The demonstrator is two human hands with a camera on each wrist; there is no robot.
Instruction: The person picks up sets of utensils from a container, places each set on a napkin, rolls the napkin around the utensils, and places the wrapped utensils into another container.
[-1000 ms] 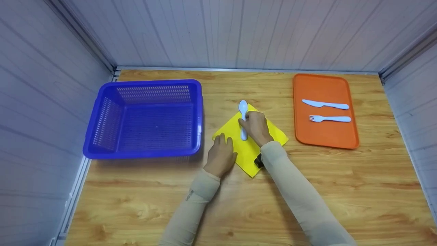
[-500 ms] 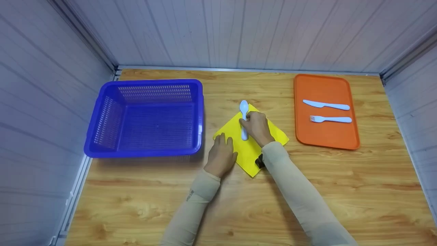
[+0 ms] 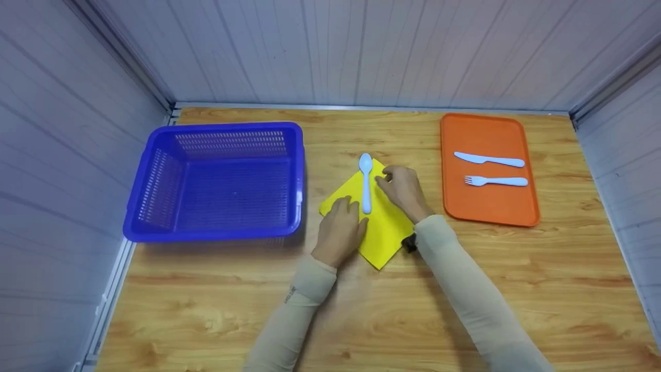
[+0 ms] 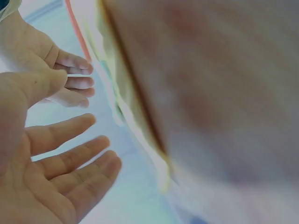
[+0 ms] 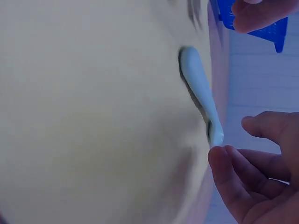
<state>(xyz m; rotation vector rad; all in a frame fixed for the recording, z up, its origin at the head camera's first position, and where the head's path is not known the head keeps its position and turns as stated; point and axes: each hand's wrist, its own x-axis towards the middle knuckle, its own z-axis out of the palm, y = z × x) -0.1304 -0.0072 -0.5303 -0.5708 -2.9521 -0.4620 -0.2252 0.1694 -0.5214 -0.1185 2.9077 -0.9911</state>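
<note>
A light blue spoon (image 3: 366, 183) lies across the yellow napkin (image 3: 379, 243), its bowl reaching past the upper left edge. My right hand (image 3: 405, 191) hovers just right of the spoon with thumb and fingers apart, holding nothing. In the right wrist view the spoon (image 5: 200, 84) lies beyond the fingertips. Over the napkin's left side is my left hand (image 3: 340, 230), its fingers spread and holding nothing. In the left wrist view the left hand (image 4: 60, 168) has relaxed, separated fingers, and the napkin shows only as a blurred edge.
On the left stands a blue basket (image 3: 299, 155) with slotted sides. An orange tray (image 3: 490, 209) on the right bears a light blue knife (image 3: 488, 159) and a light blue fork (image 3: 496, 181). Pale panel walls (image 3: 330, 51) enclose the wooden table (image 3: 206, 310) at the back and sides.
My right hand has let go of the spoon and moved right, away from it. The left hand has shifted slightly up and to the right. The spoon stays on the napkin.
</note>
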